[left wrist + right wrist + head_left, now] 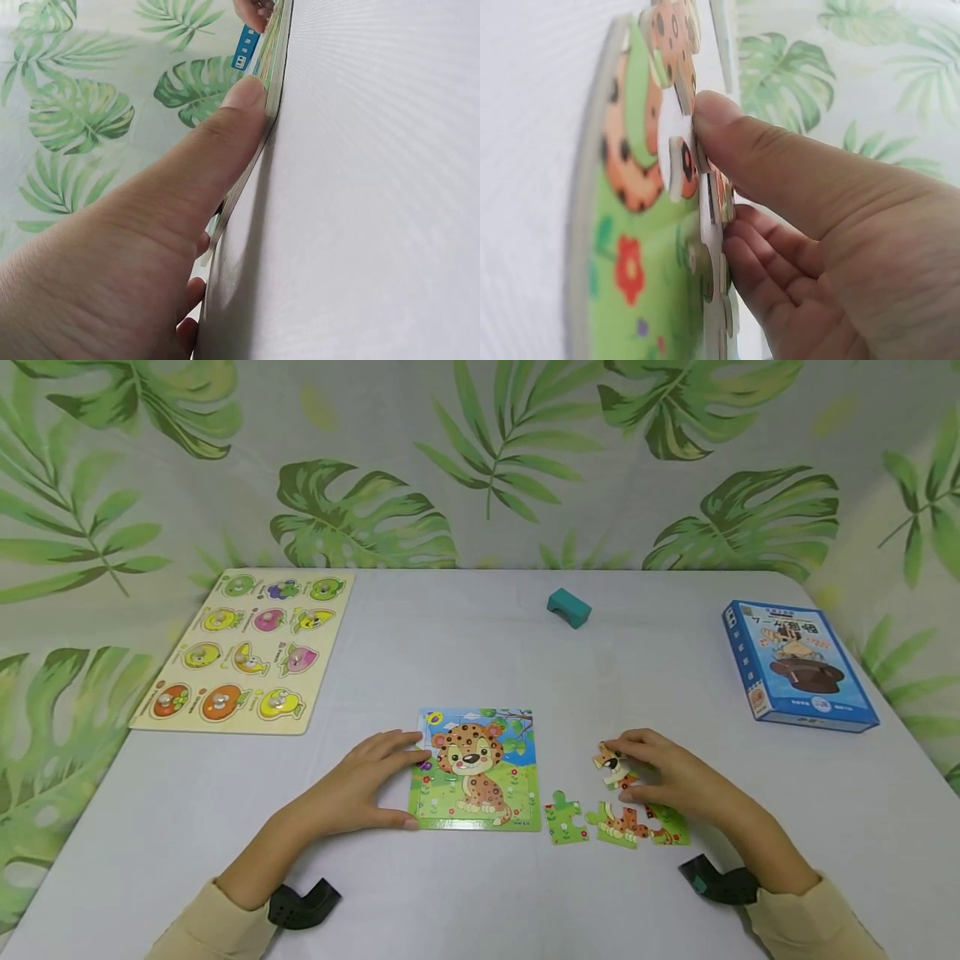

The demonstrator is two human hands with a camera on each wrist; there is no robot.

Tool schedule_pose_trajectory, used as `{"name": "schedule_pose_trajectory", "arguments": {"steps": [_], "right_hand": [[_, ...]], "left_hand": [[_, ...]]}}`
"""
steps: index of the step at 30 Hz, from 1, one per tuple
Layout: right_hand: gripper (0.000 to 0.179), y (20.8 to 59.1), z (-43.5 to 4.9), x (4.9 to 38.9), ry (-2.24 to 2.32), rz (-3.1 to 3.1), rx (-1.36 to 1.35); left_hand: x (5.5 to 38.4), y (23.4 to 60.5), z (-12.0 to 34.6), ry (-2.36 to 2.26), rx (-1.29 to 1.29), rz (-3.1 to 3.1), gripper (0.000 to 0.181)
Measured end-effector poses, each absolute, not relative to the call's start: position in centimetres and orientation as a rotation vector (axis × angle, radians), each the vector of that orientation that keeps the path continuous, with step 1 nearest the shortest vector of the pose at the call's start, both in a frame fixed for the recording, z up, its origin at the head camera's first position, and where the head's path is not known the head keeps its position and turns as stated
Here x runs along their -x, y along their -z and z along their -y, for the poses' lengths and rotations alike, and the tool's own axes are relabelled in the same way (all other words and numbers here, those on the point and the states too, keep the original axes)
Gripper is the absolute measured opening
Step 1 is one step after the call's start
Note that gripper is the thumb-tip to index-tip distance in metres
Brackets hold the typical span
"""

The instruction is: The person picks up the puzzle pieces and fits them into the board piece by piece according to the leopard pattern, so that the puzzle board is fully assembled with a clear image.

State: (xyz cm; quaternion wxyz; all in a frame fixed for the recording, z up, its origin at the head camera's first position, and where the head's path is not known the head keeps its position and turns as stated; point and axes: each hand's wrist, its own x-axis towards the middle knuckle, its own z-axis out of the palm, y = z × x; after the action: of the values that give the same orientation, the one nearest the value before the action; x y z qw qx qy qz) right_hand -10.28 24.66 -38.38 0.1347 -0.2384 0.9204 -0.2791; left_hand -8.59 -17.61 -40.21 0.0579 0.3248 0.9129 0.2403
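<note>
A square leopard jigsaw board (480,768) lies on the table in the head view. At its left edge rests my left hand (367,781), fingers extended along the upper part and thumb near the lower corner. In the left wrist view the thumb (246,94) touches the board's rim. My right hand (663,772) pinches a jigsaw piece (615,768) with part of the leopard's face, between thumb and fingers. Below it lie a green jigsaw piece (565,821), a paw piece (618,825) and a tail piece (671,827), partly covered by the right hand.
A wooden fruit puzzle board (255,643) lies at the back left. At the back stands a teal block (570,607) with a curved notch. A blue box (802,664) lies at the right. Leaf-patterned cloth (495,460) hangs behind the table.
</note>
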Motion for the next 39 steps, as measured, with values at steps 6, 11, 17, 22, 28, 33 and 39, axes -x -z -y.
{"name": "schedule_pose_trajectory", "arguments": {"steps": [6, 11, 17, 22, 28, 33, 39], "right_hand": [[0.065, 38.8, -24.5, 10.1, 0.884, -2.709, 0.747], [0.063, 39.0, -24.3, 10.2, 0.924, -2.750, 0.761], [0.063, 38.5, -24.5, 10.2, 0.993, -2.683, 0.678], [0.063, 37.9, -25.1, 10.1, 0.981, -2.585, 0.603], [0.064, 37.5, -25.8, 10.1, 1.045, -2.458, 0.570], [0.058, 37.7, -26.1, 10.3, 1.143, -2.437, 0.563], [0.053, 37.5, -25.7, 10.2, 1.221, -2.434, 0.518]], "left_hand": [[8.5, 40.3, 17.6, -0.733, -0.981, -2.767, 0.082], [8.5, 40.3, 17.6, -0.729, -0.984, -2.772, 0.082], [8.6, 40.4, 17.7, -0.731, -0.994, -2.779, 0.082], [8.6, 40.4, 17.7, -0.731, -0.997, -2.781, 0.082], [8.7, 40.5, 17.7, -0.739, -1.000, -2.781, 0.082], [8.7, 40.6, 17.7, -0.738, -1.000, -2.783, 0.082], [8.7, 40.6, 17.7, -0.742, -1.000, -2.781, 0.082]]}}
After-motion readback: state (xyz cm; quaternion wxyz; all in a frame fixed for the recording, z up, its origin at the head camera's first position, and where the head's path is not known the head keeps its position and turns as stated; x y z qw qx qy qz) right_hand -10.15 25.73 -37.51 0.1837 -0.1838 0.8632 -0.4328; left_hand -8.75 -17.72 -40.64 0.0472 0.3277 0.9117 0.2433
